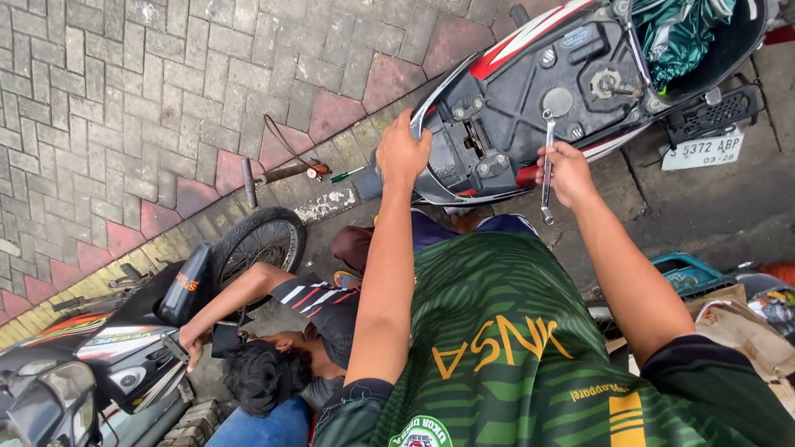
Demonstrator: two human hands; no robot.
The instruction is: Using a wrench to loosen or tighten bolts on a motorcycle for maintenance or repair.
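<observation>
A motor scooter (530, 91) with its seat lifted off stands in front of me, showing black plastic under-seat panels and bolts. My left hand (402, 151) grips the rear edge of the scooter's tail panel. My right hand (566, 172) holds a silver combination spanner (548, 157) upright, its upper end resting on the black panel near a round cap. A green cloth lies in the scooter's open storage bin (687, 33).
Another person (281, 331) crouches below left, a hand on a second motorbike (124, 348). A T-handle wrench (273, 175) and a green screwdriver (346, 175) lie on the paving bricks. A number plate (702, 151), a blue crate (687, 273) and bags sit at right.
</observation>
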